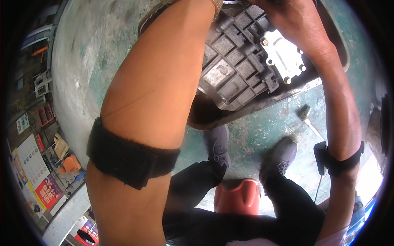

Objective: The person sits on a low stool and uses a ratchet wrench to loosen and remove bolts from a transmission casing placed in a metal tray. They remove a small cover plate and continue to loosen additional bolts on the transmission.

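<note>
A grey ribbed metal casing [236,61], which looks like a gearbox housing, lies in a dark, shallow tray [283,95]. A bright metal cover plate [282,55] with several bolts sits on its right part. My right hand [293,24] is over the casing's far right side, beyond the plate; its fingers are cut off by the top edge, so what they touch is hidden. Across the tray's left side stretches my left forearm [156,82]. Its wrist meets the top edge, and my left hand lies outside the picture.
A tool with a metal head [304,112] and a thin shaft lies on the green floor, right of my shoes [283,151]. Between my legs stands a red plastic stool [237,197]. Along the left are printed posters [30,158] and an orange object [70,164].
</note>
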A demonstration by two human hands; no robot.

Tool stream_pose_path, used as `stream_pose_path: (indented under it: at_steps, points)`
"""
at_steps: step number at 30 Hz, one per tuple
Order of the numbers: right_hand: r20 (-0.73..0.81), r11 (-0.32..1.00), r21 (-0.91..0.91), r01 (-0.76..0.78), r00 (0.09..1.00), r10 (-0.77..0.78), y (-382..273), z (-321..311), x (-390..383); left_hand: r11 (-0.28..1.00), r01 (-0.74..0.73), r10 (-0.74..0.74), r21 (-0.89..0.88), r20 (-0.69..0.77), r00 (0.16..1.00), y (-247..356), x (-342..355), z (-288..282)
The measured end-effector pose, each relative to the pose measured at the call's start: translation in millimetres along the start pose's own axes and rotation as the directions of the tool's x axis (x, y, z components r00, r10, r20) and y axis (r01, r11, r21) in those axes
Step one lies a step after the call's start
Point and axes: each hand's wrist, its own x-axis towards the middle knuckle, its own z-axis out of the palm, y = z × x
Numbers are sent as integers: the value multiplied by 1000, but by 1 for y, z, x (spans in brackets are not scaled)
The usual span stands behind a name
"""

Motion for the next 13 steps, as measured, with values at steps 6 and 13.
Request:
stream_pose_path:
  at_steps: [6, 13]
  points:
    - [44, 998, -5, -55, 998, 56, 15, 1, -13, 978, -157, 174, 138, -126, 977, -6, 1, 15]
    - [-13, 999, 3, 47, 999, -46, 0, 5, 15, 989, -9, 7, 145, 19, 1000, -2, 9, -3]
